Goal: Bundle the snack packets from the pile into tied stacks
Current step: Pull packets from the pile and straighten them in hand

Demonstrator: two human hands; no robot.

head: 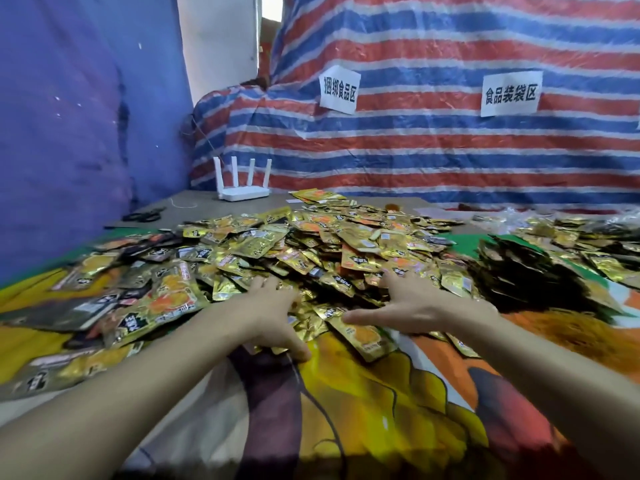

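Your left hand and right hand both lie flat on the near edge of the pile of snack packets, fingers spread and straight, thumbs stretched towards each other. Neither hand grips anything. Your right thumb rests on a gold packet that sticks out of the pile towards you.

The pile's near edge runs just under your palms. On your side of it, between and below your forearms, the printed cloth lies bare, and this is the open room you have. Beyond your fingertips the pile rises and spreads wide.

Left of your left hand, larger packets lie loose and overlapping, right up to the cloth's edge. Just right of your right hand sits a dark heap of packets, and past it more gold packets are scattered, so both sides are crowded.

Far beyond your left hand, past the pile, a white router stands on grey tabletop, with black scissors further left and a bit of string between them. A striped tarp closes off the back, carrying two paper signs. A blue sheet walls off the left.
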